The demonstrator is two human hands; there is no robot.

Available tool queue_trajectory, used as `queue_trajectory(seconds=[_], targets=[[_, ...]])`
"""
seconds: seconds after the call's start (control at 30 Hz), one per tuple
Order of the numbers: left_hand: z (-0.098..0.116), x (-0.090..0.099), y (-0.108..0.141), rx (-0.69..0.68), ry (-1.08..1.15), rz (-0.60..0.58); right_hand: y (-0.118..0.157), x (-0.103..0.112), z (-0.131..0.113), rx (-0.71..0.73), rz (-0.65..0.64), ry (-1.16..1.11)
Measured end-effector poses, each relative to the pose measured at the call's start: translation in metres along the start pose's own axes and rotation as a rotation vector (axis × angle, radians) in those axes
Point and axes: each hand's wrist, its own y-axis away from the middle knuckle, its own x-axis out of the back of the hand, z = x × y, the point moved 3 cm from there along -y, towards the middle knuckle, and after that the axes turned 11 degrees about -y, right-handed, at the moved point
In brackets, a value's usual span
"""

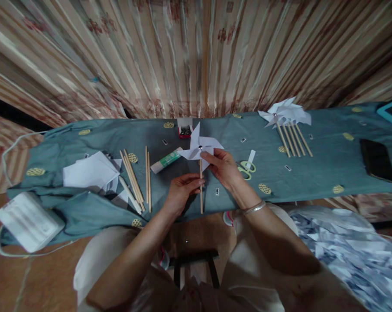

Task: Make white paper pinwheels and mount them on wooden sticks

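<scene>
A white paper pinwheel [196, 149] on a wooden stick [201, 201] is held upright over the middle of the table. My left hand [183, 190] pinches the stick below the paper. With thumb and fingers, my right hand [223, 167] grips the pinwheel's paper near its centre, where a shiny pin head shows. Just behind it stands a small open red box [185, 131] with metal pins inside. A green and white glue stick [167, 160] lies to the left of the pinwheel. Green-handled scissors [247, 169] are right of my right hand, their blades partly hidden.
Loose wooden sticks [134, 182] and a stack of white paper pieces [88, 173] lie on the left. Several pinwheels [288, 115] rest at the back right, near a black phone [377, 159]. A white box with a cable [30, 221] sits at the left edge.
</scene>
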Motion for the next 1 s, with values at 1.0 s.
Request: queue_trajectory(seconds=[1.0], targets=[[-0.001, 0.005, 0.002, -0.1, -0.118, 0.055, -0.01, 0.015, 0.0, -0.022, 0.048, -0.036]])
